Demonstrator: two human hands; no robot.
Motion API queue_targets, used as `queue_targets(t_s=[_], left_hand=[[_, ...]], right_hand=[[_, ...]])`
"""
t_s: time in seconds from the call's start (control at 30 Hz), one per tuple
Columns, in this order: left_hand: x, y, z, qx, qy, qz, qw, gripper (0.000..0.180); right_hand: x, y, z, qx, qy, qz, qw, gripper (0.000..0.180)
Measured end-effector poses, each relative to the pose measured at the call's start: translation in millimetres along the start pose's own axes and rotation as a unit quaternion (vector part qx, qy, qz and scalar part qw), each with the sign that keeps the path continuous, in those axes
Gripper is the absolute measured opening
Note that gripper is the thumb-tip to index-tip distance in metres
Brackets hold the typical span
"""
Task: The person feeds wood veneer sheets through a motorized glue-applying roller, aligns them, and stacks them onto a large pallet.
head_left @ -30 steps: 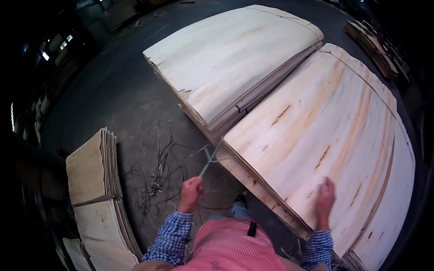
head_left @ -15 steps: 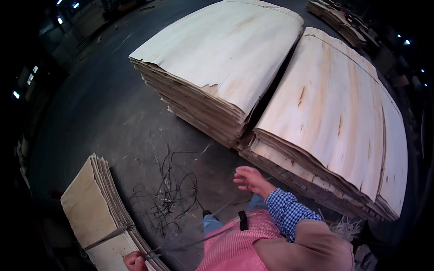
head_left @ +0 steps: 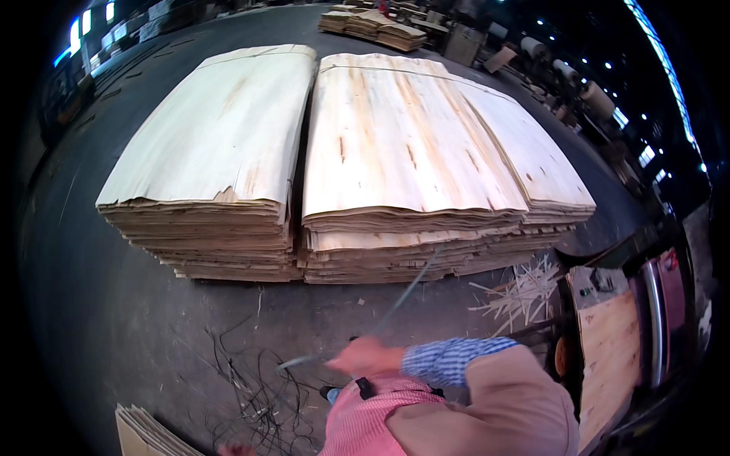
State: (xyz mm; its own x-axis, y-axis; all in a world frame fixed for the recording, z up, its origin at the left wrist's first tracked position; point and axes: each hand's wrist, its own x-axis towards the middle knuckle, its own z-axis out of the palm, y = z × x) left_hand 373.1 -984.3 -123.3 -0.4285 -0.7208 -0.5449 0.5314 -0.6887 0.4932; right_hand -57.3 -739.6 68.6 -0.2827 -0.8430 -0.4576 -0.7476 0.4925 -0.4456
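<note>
1. Across the middle of the dark, scuffed floor (head_left: 152,327), two broad stacks of thin wood veneer lie side by side, a narrow gap between them.
2. The right stack (head_left: 395,144) is the wider: pale sheets streaked orange-brown, marked with dark slits, their front edges wavy and layered.
3. The left stack (head_left: 220,129) is creamier and smoother on top, with a jagged tear along its front edge.
4. At the right, a flat wooden panel (head_left: 612,353) with pale, knotty grain slopes beside a shiny metal cylinder (head_left: 654,323).
5. On the floor below the stacks, thin dark strands form a loose, looping tangle (head_left: 258,403).
6. Under the right stack's corner lies a spiky heap of pale, straight splinters (head_left: 528,292).
7. A flat, narrow grey-green strap (head_left: 414,287) slants from the right stack's front face to the person's right hand; a short length juts out leftward beyond it.
8. That right hand (head_left: 365,356), motion-blurred before the pink checked apron (head_left: 372,410), seems closed around the strap, fingers curled in.
9. Only a sliver of the left hand (head_left: 237,450) shows at the lower edge; its grip cannot be told.
</note>
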Motion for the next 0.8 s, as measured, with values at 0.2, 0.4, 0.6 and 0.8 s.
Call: queue_targets(t_s=[0.2, 0.4, 0.6, 0.8], left_hand=[[-47, -81, 278, 0.114, -0.296, 0.041, 0.947, 0.050], [-46, -25, 213, 0.317, -0.234, -0.009, 0.919, 0.034], [-7, 23, 160, 0.384, 0.013, 0.133, 0.914, 0.018], [37, 53, 134, 0.418, 0.143, 0.113, 0.890, 0.015]], right_hand=[[70, -166, 25, 0.375, 0.012, -0.328, 0.867, 0.047], [99, -150, -38, 0.540, -0.128, -0.173, 0.813, 0.041], [108, -49, -77, 0.266, -0.060, -0.119, 0.955, 0.033], [196, 90, -163, 0.432, 0.387, 0.062, 0.813, 0.023]])
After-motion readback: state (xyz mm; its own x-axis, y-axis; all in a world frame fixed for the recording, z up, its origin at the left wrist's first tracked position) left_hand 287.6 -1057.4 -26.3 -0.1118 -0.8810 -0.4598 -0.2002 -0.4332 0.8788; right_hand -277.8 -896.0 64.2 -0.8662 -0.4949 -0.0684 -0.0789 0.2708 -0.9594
